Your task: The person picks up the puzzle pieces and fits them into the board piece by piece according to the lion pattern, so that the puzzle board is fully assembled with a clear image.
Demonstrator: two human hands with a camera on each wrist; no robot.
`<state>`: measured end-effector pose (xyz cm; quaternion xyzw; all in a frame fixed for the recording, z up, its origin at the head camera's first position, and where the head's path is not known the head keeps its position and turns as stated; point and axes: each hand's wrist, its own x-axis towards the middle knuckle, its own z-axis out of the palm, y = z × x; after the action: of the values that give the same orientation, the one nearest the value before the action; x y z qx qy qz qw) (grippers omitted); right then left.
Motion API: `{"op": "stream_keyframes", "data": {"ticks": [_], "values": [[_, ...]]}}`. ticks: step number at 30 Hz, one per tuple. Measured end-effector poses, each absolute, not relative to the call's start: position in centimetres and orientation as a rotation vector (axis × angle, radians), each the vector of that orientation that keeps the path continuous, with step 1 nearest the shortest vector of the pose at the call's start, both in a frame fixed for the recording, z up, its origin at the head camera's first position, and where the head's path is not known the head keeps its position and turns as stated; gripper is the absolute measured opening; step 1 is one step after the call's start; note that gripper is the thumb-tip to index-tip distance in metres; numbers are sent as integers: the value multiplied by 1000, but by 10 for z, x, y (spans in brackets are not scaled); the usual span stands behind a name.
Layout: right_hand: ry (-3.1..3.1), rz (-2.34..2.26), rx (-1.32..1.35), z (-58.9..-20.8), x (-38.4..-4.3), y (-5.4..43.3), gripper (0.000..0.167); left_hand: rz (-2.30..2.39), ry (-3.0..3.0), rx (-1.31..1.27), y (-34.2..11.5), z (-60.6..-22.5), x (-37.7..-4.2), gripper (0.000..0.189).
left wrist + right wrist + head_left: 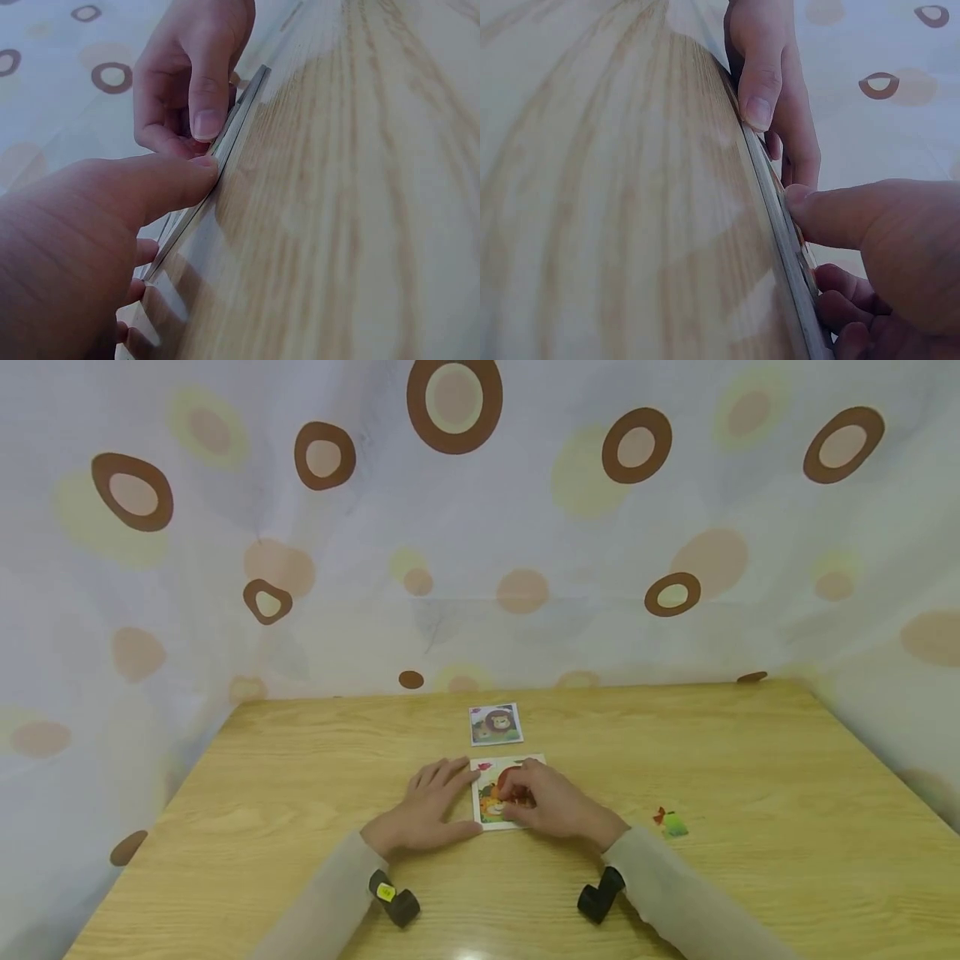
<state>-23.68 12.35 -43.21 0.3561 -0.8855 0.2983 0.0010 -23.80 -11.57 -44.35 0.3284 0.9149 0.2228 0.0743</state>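
Observation:
A small white-bordered jigsaw puzzle board (489, 821) with a lion picture lies on the table. My left hand (431, 810) spreads along its left side, fingertips and thumb at the border; in the left wrist view the thumb (180, 180) presses at the board's near edge. Over the right half of the picture, my right hand (558, 802) has its fingers curled and its thumb opposite them, pinching a puzzle piece low on the board. Those fingers largely hide the piece. Close up in the right wrist view, the right thumb (832, 214) sits right at the board edge.
Behind the board lies a matching lion picture card (495, 725). A loose green and red puzzle piece (673, 823) lies on the wooden table (750, 760), right of the right hand. A patterned curtain (480, 527) hangs at the table's back and sides.

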Motion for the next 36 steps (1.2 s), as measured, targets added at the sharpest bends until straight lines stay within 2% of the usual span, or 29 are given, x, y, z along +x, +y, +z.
{"op": "stream_keyframes", "data": {"ticks": [5,14,36], "values": [[-2768,928,1128,-435,-236,123,18,683,2737,995,-116,-446,-236,72],[-2791,886,1171,-436,-238,126,10,689,2727,981,-116,-444,-236,72],[-2867,795,1172,-423,-236,126,8,675,2740,980,-116,-441,-236,72]]}}
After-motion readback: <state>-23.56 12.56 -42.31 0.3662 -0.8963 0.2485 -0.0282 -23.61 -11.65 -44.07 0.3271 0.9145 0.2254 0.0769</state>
